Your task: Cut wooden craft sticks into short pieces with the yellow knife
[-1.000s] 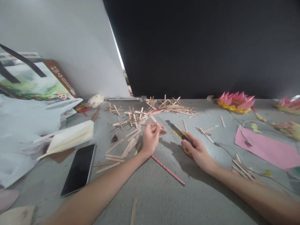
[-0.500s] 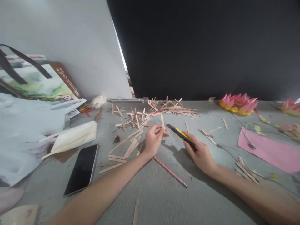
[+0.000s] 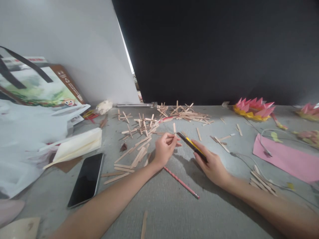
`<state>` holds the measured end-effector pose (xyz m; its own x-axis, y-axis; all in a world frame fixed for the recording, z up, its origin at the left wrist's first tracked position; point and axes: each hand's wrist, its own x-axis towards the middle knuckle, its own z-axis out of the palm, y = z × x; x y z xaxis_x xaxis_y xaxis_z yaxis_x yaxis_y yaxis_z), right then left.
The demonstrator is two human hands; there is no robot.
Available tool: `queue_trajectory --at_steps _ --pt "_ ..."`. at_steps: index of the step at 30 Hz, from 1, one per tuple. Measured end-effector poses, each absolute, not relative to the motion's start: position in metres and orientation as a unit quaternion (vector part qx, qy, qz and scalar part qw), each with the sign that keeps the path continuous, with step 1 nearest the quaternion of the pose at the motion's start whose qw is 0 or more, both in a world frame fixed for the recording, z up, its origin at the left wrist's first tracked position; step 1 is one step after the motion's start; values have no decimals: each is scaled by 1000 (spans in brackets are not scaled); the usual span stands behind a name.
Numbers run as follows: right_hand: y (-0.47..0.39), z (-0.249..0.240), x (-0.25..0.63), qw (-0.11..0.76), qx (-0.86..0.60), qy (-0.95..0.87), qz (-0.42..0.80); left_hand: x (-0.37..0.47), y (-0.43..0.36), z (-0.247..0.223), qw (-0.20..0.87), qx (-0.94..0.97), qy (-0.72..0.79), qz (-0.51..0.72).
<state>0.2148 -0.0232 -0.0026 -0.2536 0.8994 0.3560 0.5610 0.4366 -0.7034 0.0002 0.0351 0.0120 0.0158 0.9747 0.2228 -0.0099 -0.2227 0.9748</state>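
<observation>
My left hand [image 3: 165, 148] pinches a short wooden craft stick [image 3: 174, 128], which points up from the fingertips. In my right hand [image 3: 211, 165] is a black and yellow utility knife [image 3: 192, 145], its tip close beside the held stick; whether they touch I cannot tell. A red twisted pencil [image 3: 181, 183] with an eraser end lies on the grey surface below my left hand. Loose craft sticks [image 3: 139, 156] are scattered to the left of that hand. Behind it stand crossed sticks [image 3: 144, 125] and a larger pile of sticks [image 3: 191, 114].
A phone [image 3: 86, 181] lies left of my left forearm, near a white plastic bag [image 3: 30, 139] and a printed carrier bag [image 3: 37, 83]. To the right are pink paper [image 3: 286, 159], a cable [image 3: 249, 162] and a pink and yellow paper crown [image 3: 254, 109]. A dark panel [image 3: 211, 49] rises behind.
The knife tip has come closer to the craft stick in my left hand. Both hands keep their grip, and the view has shifted very slightly.
</observation>
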Motion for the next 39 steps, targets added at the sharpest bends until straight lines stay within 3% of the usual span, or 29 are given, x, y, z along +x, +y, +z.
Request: queue_trajectory --at_steps 18,29,39 --pt "-24 1 214 382 -450 -783 195 1 37 5 423 579 423 554" --pt "-32 5 216 330 -454 -793 238 2 34 2 366 616 445 537" --pt "-32 3 215 284 -451 -821 203 2 35 3 353 639 441 522"
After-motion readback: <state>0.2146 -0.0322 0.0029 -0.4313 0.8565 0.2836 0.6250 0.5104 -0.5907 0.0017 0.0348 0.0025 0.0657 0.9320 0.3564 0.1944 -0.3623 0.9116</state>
